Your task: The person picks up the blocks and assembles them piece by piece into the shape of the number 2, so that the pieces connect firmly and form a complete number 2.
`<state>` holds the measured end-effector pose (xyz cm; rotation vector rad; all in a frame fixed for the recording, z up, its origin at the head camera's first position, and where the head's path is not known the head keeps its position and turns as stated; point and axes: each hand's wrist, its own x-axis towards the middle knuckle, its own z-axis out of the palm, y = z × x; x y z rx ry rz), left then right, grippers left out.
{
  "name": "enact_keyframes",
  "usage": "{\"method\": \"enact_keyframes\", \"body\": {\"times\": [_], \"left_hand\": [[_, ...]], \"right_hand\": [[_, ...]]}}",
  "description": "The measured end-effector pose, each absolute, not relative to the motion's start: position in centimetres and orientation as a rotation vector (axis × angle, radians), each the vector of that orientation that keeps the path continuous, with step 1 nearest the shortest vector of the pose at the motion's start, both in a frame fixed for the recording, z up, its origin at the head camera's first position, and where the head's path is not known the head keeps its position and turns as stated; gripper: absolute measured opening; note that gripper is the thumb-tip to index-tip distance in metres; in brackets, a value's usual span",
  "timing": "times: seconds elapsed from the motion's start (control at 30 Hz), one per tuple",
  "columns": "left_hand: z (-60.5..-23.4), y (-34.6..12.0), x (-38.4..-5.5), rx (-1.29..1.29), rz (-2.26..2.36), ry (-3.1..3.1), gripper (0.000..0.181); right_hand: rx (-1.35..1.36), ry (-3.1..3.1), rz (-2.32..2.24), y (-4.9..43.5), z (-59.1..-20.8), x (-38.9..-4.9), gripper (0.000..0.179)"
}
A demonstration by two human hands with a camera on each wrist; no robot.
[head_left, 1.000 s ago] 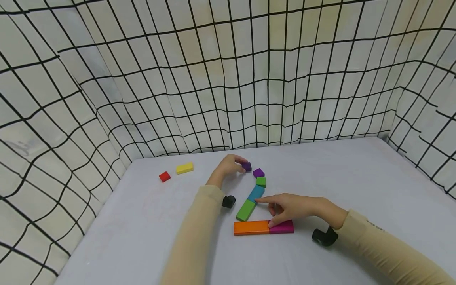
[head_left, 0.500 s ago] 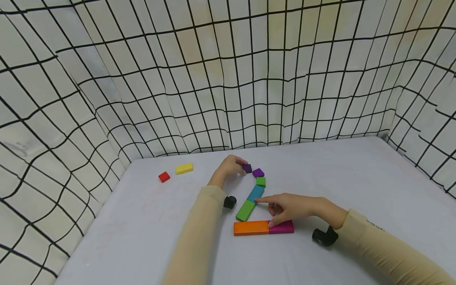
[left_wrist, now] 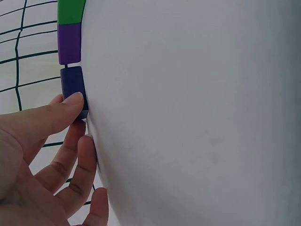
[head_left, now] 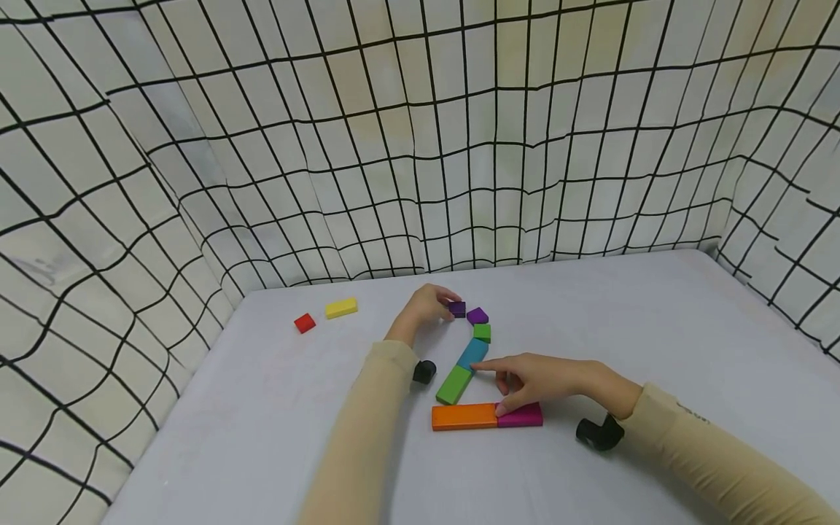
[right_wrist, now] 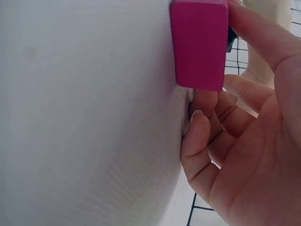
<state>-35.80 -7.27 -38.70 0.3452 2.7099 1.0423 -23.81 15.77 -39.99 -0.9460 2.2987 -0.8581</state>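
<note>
In the head view my left hand (head_left: 428,305) pinches a dark purple block (head_left: 457,310) at the far end of a curved row. The left wrist view shows the thumb on this block (left_wrist: 74,89), with a narrow gap between it and the purple block (left_wrist: 69,44). From the purple block (head_left: 477,316) the row runs through a small green block (head_left: 482,333), a blue block (head_left: 472,354) and a long green block (head_left: 453,385). My right hand (head_left: 541,378) touches the blue block with its extended index finger. Its thumb rests on the magenta block (head_left: 521,415), which adjoins an orange block (head_left: 464,417).
A red block (head_left: 305,323) and a yellow block (head_left: 341,308) lie at the back left of the white table (head_left: 249,415). Black netting (head_left: 459,168) over pale sheeting rises behind the table and along both sides.
My left hand has nudged the dark purple block slightly right, closer to the purple one. The right hand keeps its place on the blue and magenta blocks. The head view shifts a little.
</note>
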Motion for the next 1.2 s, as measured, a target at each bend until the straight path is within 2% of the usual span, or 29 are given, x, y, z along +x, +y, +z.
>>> {"method": "enact_keyframes", "body": {"times": [1.2], "left_hand": [[-38.61, -7.21, -35.71, 0.309, 1.046, 2.687, 0.036]], "right_hand": [[-0.966, 2.288, -0.873, 15.61, -39.45, -23.59, 0.074]]}}
